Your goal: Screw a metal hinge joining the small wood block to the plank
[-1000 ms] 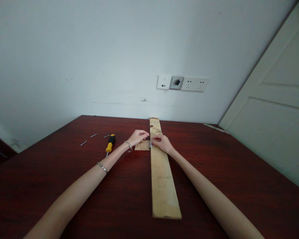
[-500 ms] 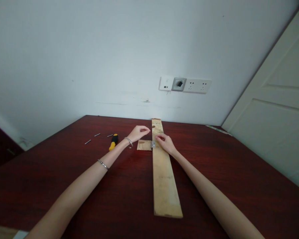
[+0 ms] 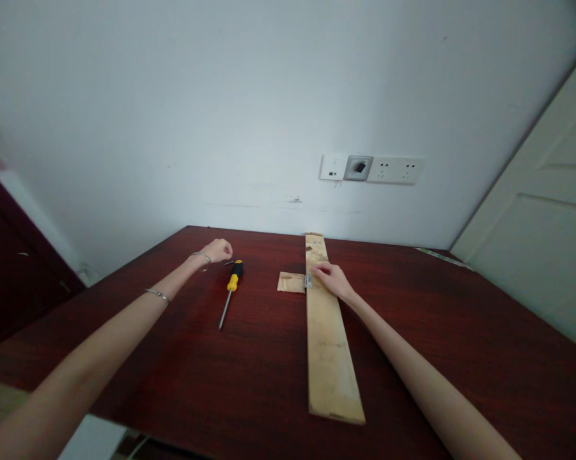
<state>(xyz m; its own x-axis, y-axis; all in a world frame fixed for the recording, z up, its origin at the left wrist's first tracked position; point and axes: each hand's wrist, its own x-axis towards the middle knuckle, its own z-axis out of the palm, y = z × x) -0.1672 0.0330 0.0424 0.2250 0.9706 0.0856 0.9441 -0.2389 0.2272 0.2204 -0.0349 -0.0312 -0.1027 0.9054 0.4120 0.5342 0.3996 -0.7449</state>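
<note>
A long pale wooden plank [image 3: 326,332] lies lengthwise on the dark red table [image 3: 249,377]. A small wooden piece [image 3: 290,282] sits against the plank's left side, with a small metal hinge [image 3: 309,280] at the joint. My right hand [image 3: 332,278] rests on the plank beside the hinge, fingers curled down onto it. My left hand [image 3: 217,250] is far to the left, fingers curled in a pinch over a small screw [image 3: 229,262], just left of the handle of a yellow and black screwdriver [image 3: 231,289]. Whether the fingers hold the screw is unclear.
A white wall with a row of sockets [image 3: 371,169] stands behind the table. A white door [image 3: 537,243] is at the right. A thin strip [image 3: 441,257] lies at the table's back right edge. The table's near left edge drops to the floor.
My left hand has left the small wooden piece and moved left to the screws beside the screwdriver. My right hand stays by the hinge. The camera has turned left.
</note>
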